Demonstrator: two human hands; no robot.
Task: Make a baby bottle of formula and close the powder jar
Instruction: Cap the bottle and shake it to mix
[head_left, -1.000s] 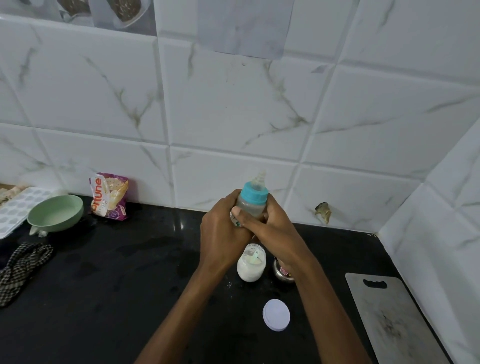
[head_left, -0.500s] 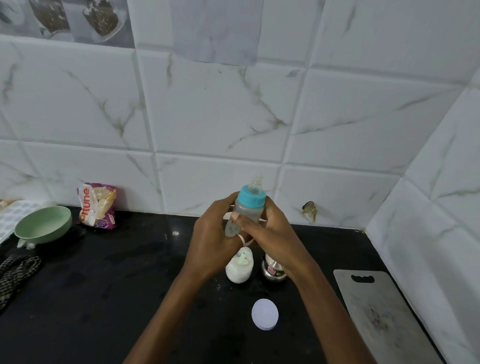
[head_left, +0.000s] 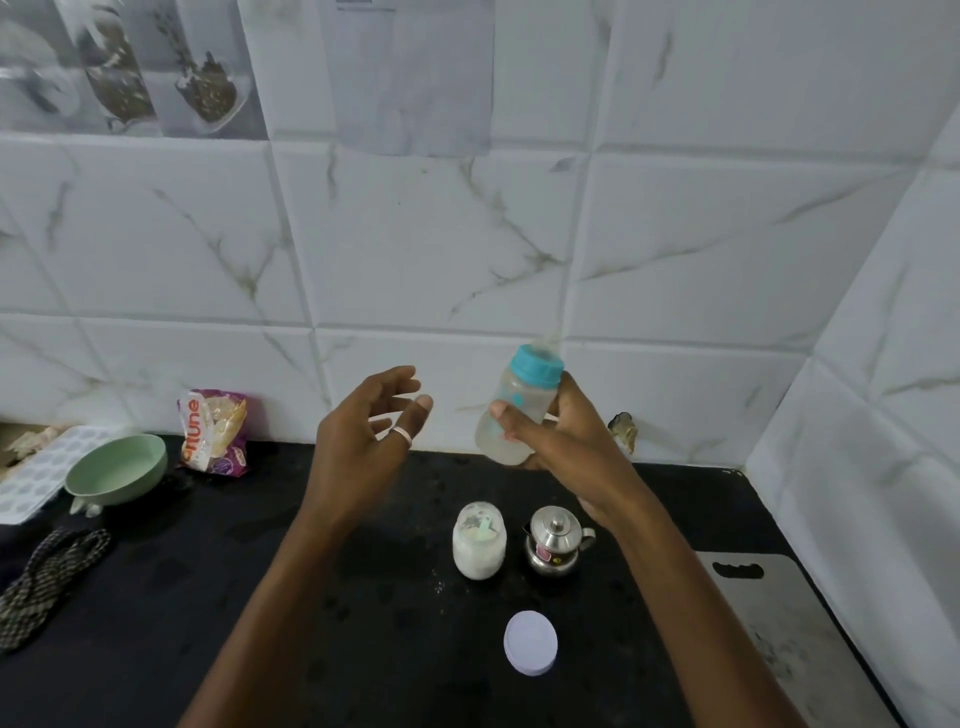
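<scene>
My right hand (head_left: 566, 441) grips a baby bottle (head_left: 519, 410) with a blue collar and clear teat, held tilted above the black counter; cloudy liquid fills its lower part. My left hand (head_left: 363, 431) hovers to the bottle's left, fingers spread, holding nothing, a ring on one finger. Below the hands, the powder jar (head_left: 479, 540) stands uncapped on the counter with white powder and a pale green scoop inside. Its white round lid (head_left: 530, 643) lies flat nearer to me.
A small steel pot with a lid (head_left: 555, 540) stands right of the jar. A grey cutting board (head_left: 779, 623) lies at the right edge. At the left are a green bowl (head_left: 117, 470), a snack packet (head_left: 214, 431), a white tray (head_left: 31, 473) and a patterned cloth (head_left: 47, 582).
My left hand has let go of the bottle and moved away to the left with fingers spread. My right hand has carried the bottle up and to the right, tilted.
</scene>
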